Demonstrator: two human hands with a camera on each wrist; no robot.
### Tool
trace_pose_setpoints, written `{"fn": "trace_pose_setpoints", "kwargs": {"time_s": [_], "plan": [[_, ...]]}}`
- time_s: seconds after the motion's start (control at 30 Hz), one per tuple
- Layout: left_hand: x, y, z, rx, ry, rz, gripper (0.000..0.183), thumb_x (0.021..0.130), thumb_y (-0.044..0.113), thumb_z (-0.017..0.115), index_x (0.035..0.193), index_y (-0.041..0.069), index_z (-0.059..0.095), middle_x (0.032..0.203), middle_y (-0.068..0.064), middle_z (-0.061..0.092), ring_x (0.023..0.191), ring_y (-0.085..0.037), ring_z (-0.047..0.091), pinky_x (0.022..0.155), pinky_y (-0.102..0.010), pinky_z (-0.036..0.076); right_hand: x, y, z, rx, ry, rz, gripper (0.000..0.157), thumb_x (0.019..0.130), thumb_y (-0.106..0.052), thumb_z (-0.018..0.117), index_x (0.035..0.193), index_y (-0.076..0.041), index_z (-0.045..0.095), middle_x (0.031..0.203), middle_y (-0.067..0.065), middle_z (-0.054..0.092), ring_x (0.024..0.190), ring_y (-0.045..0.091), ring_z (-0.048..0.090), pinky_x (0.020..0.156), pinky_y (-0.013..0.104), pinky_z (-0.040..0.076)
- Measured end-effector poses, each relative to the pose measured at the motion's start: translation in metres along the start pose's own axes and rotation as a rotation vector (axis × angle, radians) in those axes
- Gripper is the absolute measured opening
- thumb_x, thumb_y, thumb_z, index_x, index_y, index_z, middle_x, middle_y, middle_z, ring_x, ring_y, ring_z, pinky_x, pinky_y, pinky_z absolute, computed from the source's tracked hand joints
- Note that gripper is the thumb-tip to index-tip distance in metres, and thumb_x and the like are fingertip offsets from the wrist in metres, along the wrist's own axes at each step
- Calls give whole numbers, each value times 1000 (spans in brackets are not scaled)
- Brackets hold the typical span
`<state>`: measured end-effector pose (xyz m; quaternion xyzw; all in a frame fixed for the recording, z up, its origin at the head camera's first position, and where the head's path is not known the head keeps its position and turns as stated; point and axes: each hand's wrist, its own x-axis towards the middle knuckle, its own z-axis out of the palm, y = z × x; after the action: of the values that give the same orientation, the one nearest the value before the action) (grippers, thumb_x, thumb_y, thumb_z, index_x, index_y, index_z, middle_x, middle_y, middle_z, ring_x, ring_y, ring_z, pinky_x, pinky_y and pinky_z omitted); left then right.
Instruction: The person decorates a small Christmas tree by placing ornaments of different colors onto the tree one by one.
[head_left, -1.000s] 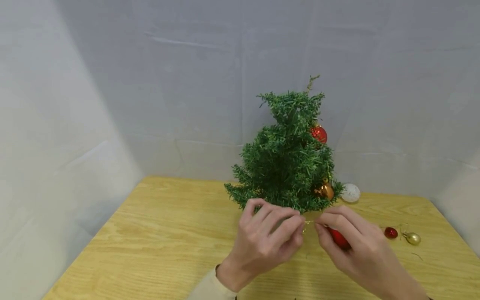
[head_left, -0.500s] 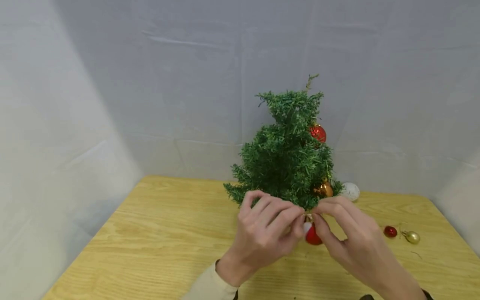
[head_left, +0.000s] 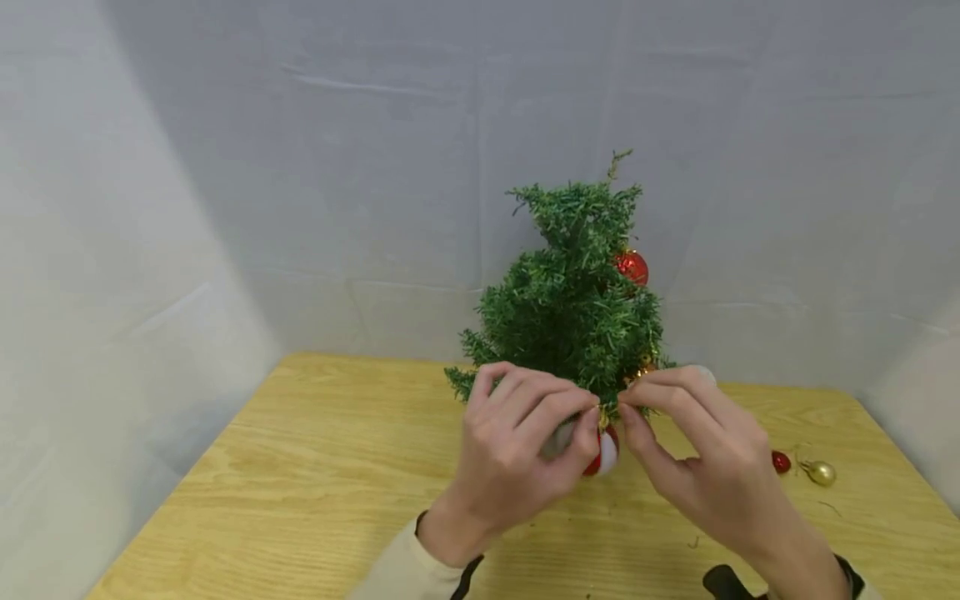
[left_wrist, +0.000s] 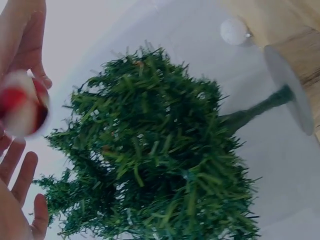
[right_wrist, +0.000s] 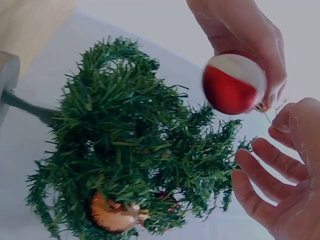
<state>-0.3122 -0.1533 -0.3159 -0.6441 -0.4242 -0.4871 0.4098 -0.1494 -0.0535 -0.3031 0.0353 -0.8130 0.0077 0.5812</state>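
Centrally, a red-and-white ball [right_wrist: 233, 85] hangs just below my fingertips, in front of the lower branches of a small green tree [head_left: 573, 321]. My left hand [head_left: 517, 450] pinches the gold cord [right_wrist: 268, 118] beside the ball's gold cap [right_wrist: 261, 107], thumb against fingertips. My right hand [head_left: 712, 458] pinches the same cord just across from it, thumb to forefinger, with the remaining fingers spread apart in the right wrist view. Whether the cord touches a branch, I cannot tell. In the left wrist view the ball is blurred.

Surroundings: the tree stands upright on a grey round base [left_wrist: 286, 90], its lower foliage partly hidden behind my hands in the head view. A shiny red ball [head_left: 632, 267] hangs at its right side, upper part; an orange ball [right_wrist: 107, 215] hangs lower on the same side. A white ball [left_wrist: 233, 31] lies near the base, mostly covered by my right hand in the head view. Farther right, on the wood-grained table [head_left: 322, 475], a small dark-red ball [head_left: 781, 462] and a gold ball [head_left: 822, 473] lie near each other. A pale wall [head_left: 375, 192] rises behind.
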Motion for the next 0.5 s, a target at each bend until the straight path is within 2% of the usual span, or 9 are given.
{"fn": "trace_pose_setpoints", "kwargs": {"time_s": [0.23,0.5], "plan": [[15,-5,-5,-69,46,-39,17,99,18,60,90,14,74,86,2,74,80,-13,67,77,-36,49,18,-2,4,23,44,-16,37,105,-30,57,88,-1,73,88,10,69,72,17,65,67,20,52],[30,-15,-11,-85,74,-54,18,99,18,61,92,9,75,87,-2,74,84,-16,68,77,-37,47,39,-2,10,39,51,-43,34,104,-27,58,91,0,74,90,12,69,70,18,62,62,23,49]]}}
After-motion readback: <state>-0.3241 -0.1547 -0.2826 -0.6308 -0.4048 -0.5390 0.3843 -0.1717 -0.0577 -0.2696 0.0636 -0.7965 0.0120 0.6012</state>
